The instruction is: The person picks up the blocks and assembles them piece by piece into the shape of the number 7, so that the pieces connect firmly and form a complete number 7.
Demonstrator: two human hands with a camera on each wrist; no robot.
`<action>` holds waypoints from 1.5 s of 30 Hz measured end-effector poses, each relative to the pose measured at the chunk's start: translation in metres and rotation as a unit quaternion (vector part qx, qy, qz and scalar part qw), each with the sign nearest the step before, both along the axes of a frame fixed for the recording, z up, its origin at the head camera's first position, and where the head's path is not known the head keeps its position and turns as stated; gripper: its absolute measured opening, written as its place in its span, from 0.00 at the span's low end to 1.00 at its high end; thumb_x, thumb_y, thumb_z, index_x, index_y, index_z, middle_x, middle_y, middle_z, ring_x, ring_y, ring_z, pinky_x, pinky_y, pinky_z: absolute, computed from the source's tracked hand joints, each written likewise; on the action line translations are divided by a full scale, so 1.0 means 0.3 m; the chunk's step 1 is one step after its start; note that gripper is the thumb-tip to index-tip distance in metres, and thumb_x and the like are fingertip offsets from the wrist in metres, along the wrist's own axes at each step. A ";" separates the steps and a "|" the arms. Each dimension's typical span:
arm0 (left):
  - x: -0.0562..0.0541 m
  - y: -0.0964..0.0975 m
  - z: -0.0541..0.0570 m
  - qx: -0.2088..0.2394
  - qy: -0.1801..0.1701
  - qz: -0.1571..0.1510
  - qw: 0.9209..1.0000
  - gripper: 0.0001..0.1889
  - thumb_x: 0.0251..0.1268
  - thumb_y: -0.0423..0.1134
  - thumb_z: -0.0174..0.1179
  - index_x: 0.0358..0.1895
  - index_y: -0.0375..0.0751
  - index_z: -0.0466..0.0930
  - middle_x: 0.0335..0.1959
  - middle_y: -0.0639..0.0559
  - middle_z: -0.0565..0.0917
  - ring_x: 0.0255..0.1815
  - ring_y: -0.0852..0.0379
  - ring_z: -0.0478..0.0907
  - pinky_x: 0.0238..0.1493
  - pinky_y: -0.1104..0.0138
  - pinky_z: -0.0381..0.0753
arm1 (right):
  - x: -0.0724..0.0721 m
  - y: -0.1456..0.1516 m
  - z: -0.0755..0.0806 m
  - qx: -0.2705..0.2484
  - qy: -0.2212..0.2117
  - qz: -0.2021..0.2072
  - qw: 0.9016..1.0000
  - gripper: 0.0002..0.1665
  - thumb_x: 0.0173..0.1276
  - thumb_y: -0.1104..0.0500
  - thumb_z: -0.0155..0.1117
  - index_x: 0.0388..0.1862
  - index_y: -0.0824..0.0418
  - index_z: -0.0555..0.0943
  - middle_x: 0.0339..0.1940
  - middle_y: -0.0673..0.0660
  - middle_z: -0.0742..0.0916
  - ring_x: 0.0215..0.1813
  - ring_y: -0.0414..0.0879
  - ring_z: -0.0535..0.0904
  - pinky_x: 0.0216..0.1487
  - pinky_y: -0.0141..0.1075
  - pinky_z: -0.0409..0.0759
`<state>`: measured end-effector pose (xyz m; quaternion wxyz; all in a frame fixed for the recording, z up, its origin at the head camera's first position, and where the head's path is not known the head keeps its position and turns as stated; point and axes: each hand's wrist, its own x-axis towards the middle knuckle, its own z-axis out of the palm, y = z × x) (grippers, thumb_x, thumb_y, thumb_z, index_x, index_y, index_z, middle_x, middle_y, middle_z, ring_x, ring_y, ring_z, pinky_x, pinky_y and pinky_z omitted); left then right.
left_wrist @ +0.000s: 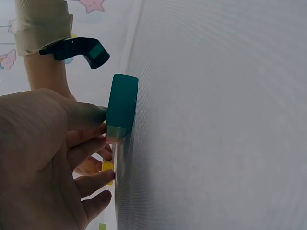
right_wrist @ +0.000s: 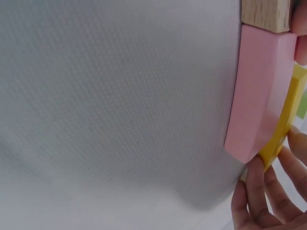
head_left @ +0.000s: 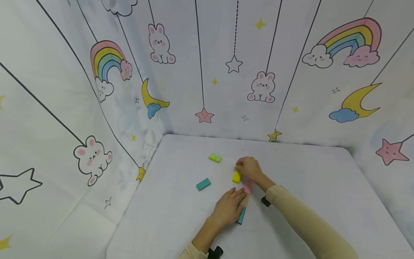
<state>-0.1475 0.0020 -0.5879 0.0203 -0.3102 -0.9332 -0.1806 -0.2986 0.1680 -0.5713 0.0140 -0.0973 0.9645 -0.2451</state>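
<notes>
On the white desk (head_left: 307,172), a yellow oblong block (head_left: 237,177) was pinched by the right hand (head_left: 250,167), nearer the left edge than a pink oblong block (head_left: 248,185). Between that and a teal oblong block (head_left: 241,216), a bare-wood block (head_left: 245,200) was touched by the left hand (head_left: 229,207), fingers extended.

We see a white, finely textured tabletop (head_left: 307,169) with rounded far corners. On it, 3 blocks form 1 end-to-end row: a near teal block (head_left: 241,216), a plain wooden block (head_left: 246,200) and a pink block (right_wrist: 259,91). To their left we find 1 loose teal block (head_left: 203,184) and, farther back, 1 lime green block (head_left: 215,158); we cannot tell whether the yellow block (head_left: 237,177) in the right hand (head_left: 250,167) touches the tabletop.
</notes>
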 end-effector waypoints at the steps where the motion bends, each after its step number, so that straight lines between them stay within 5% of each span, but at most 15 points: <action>1: 0.000 0.000 -0.001 -0.001 0.000 0.000 1.000 0.27 0.77 0.43 0.59 0.76 0.46 0.73 0.77 0.54 0.73 0.78 0.48 0.67 0.79 0.58 0.64 | -0.001 0.002 0.001 -0.001 0.001 -0.001 1.000 0.13 0.72 0.53 0.73 0.47 0.60 0.90 0.46 0.57 0.91 0.44 0.51 0.84 0.50 0.47 0.86; 10: -0.005 0.000 -0.013 -0.006 0.006 -0.001 1.000 0.27 0.77 0.43 0.59 0.76 0.46 0.72 0.77 0.55 0.72 0.78 0.48 0.67 0.79 0.58 0.64 | -0.006 0.020 0.003 -0.003 0.014 -0.008 1.000 0.12 0.71 0.54 0.73 0.46 0.60 0.90 0.44 0.58 0.91 0.41 0.50 0.83 0.46 0.46 0.86; 32: -0.006 0.003 -0.019 -0.044 0.014 0.004 0.999 0.27 0.79 0.47 0.58 0.77 0.50 0.72 0.78 0.57 0.71 0.78 0.48 0.68 0.78 0.58 0.66 | -0.026 0.078 -0.002 -0.021 -0.006 -0.032 0.999 0.17 0.72 0.54 0.72 0.53 0.64 0.88 0.52 0.63 0.90 0.47 0.54 0.85 0.53 0.48 0.87; 45: -0.001 -0.003 0.004 -0.049 0.014 0.000 0.999 0.27 0.79 0.47 0.58 0.77 0.49 0.72 0.77 0.56 0.72 0.77 0.48 0.69 0.78 0.58 0.67 | -0.030 0.106 0.007 -0.016 -0.003 -0.036 0.999 0.17 0.71 0.54 0.73 0.51 0.66 0.88 0.50 0.63 0.90 0.44 0.53 0.84 0.50 0.47 0.87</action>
